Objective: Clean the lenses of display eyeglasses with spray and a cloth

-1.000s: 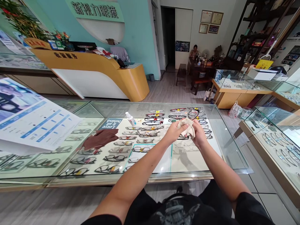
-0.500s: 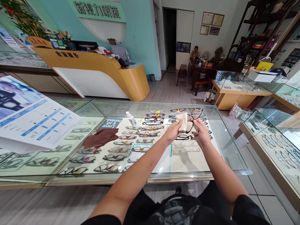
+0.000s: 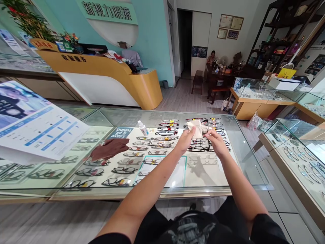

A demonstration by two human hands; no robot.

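Note:
My left hand (image 3: 187,138) is closed on a cream cloth (image 3: 195,129), held above the glass display counter (image 3: 175,191). Close by on the right, my right hand (image 3: 215,139) pinches a pair of dark-framed glasses (image 3: 209,145) at the frame. The cloth hides part of these glasses, and other frames behind them make their outline hard to follow. A small white spray bottle (image 3: 143,128) stands upright on the counter, left of my hands. Farther left a crumpled brown cloth (image 3: 109,149) lies on the glass.
Rows of glasses (image 3: 124,170) show inside the counter. A printed calendar card (image 3: 38,125) stands at the left. Another glass case (image 3: 297,159) is at the right. Beyond are a yellow reception desk (image 3: 147,88) and a seated person (image 3: 211,58).
The glasses have turned between my hands and now hang lower at the right. The cream cloth has shifted slightly left and spread out. My right hand has moved slightly down.

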